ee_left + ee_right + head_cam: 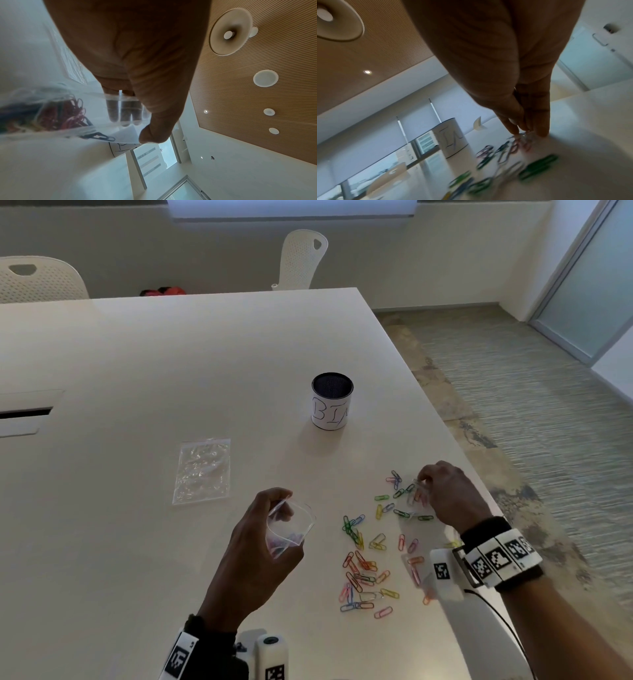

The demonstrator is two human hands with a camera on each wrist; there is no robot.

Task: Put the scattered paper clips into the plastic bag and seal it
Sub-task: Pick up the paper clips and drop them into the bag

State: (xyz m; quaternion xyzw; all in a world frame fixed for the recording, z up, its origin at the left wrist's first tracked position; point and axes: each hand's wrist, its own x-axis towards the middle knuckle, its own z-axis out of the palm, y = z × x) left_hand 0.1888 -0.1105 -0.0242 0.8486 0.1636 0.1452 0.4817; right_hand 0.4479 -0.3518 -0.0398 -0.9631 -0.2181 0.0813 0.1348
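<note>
My left hand (274, 508) holds a small clear plastic bag (291, 529) above the table, pinching its rim so the mouth stays open. In the left wrist view the thumb (154, 135) and fingers (125, 113) clamp the bag (96, 129), which has several coloured paper clips (65, 116) inside. Many coloured paper clips (366, 559) lie scattered on the white table (137, 559) to the right. My right hand (422, 479) reaches down at the far edge of the scatter, its fingertips (513, 130) pinched together on a few clips (520, 143).
A second clear bag (202, 470) lies flat on the table to the left. A round cup with a white handwritten label (332, 402) stands behind the clips. The table's right edge runs close to my right hand. Two white chairs (303, 258) stand at the far side.
</note>
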